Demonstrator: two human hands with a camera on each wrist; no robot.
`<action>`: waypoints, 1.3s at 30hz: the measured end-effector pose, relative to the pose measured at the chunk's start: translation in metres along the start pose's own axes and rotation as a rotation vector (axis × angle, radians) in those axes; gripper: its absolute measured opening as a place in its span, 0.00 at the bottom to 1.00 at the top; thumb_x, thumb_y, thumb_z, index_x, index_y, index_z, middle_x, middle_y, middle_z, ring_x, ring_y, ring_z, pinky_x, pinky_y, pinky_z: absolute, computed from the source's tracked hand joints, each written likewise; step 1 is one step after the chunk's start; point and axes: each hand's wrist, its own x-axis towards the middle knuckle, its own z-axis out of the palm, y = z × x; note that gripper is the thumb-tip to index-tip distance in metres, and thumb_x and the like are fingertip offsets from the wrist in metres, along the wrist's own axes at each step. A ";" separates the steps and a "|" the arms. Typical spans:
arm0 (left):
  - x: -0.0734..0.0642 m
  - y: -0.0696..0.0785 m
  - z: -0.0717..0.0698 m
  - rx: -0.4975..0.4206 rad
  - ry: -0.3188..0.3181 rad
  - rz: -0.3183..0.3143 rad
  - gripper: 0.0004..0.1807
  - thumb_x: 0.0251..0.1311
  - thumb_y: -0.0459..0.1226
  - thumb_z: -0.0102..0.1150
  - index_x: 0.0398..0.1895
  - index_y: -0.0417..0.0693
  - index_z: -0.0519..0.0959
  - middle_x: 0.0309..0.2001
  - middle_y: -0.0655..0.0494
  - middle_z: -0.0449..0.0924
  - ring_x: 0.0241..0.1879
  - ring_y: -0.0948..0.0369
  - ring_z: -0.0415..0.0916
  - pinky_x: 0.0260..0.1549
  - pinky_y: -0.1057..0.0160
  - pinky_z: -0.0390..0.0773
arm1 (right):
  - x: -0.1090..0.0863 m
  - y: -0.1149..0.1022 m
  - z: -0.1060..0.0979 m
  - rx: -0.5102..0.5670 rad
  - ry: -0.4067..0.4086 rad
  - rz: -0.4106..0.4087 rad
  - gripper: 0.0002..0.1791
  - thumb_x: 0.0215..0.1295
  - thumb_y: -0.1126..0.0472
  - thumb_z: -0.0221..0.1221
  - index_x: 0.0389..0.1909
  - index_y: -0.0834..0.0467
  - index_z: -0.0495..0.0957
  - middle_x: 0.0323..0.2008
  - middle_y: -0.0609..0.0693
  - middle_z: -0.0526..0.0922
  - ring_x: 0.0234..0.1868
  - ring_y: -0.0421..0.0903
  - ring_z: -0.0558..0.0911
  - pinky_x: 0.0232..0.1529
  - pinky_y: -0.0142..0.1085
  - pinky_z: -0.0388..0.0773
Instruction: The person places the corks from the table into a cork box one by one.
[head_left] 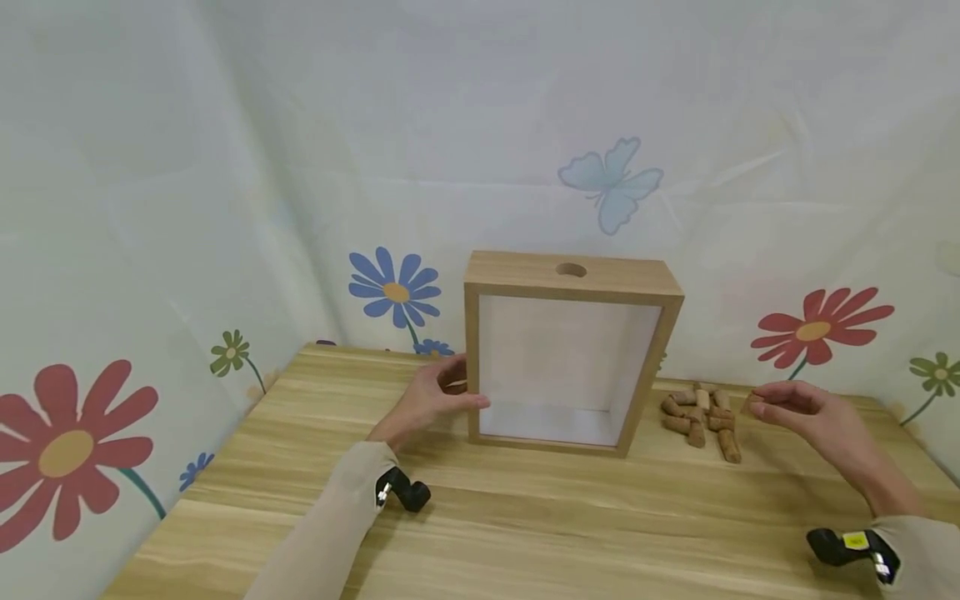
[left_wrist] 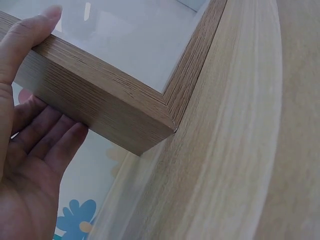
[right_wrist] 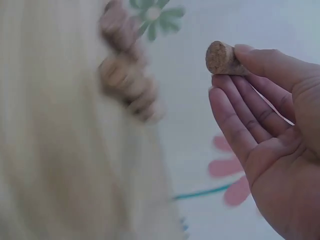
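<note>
A wooden shadow box frame [head_left: 573, 283] with a clear front and a round hole [head_left: 572, 270] in its top stands upright on the table. My left hand [head_left: 438, 396] grips its left side, thumb on the front edge and fingers round the back, as the left wrist view shows on the wooden side [left_wrist: 100, 95]. Between thumb and fingers, my right hand [head_left: 813, 417] pinches a wine cork [right_wrist: 222, 59], raised to the right of a pile of corks [head_left: 697, 417]. In the right wrist view that pile [right_wrist: 127, 75] is blurred.
The wood-grain table [head_left: 525, 517] reaches back to a white curtain [head_left: 420, 125] printed with flowers and a butterfly, close behind the frame. Black wrist cameras [head_left: 402, 490] sit on both sleeves. The cork pile lies just right of the frame's lower corner.
</note>
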 end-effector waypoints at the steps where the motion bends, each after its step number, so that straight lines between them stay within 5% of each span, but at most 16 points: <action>1: 0.000 0.000 0.000 0.000 -0.002 0.001 0.49 0.55 0.41 0.83 0.78 0.39 0.68 0.68 0.44 0.77 0.67 0.46 0.76 0.66 0.52 0.78 | 0.000 -0.007 -0.001 0.011 0.023 -0.019 0.28 0.77 0.47 0.64 0.66 0.64 0.78 0.46 0.35 0.87 0.43 0.24 0.80 0.41 0.27 0.78; 9: -0.001 0.001 0.000 -0.001 -0.005 0.009 0.48 0.55 0.41 0.83 0.78 0.41 0.69 0.69 0.45 0.77 0.67 0.47 0.76 0.66 0.51 0.78 | 0.002 -0.060 -0.009 0.110 0.176 -0.187 0.17 0.75 0.59 0.67 0.61 0.56 0.82 0.44 0.27 0.85 0.43 0.28 0.82 0.40 0.19 0.78; 18: -0.002 0.004 0.001 0.015 0.014 0.002 0.50 0.54 0.45 0.84 0.78 0.42 0.69 0.69 0.47 0.77 0.67 0.48 0.77 0.67 0.51 0.77 | 0.008 -0.122 -0.024 0.146 0.269 -0.225 0.21 0.73 0.57 0.69 0.63 0.57 0.82 0.44 0.29 0.87 0.41 0.31 0.85 0.41 0.20 0.77; 39: -0.004 0.005 0.001 0.031 0.026 -0.024 0.50 0.54 0.44 0.84 0.78 0.40 0.68 0.68 0.45 0.78 0.66 0.48 0.77 0.67 0.50 0.77 | 0.028 -0.218 -0.028 0.274 0.280 -0.359 0.22 0.69 0.59 0.72 0.62 0.55 0.84 0.50 0.40 0.89 0.49 0.36 0.86 0.47 0.20 0.78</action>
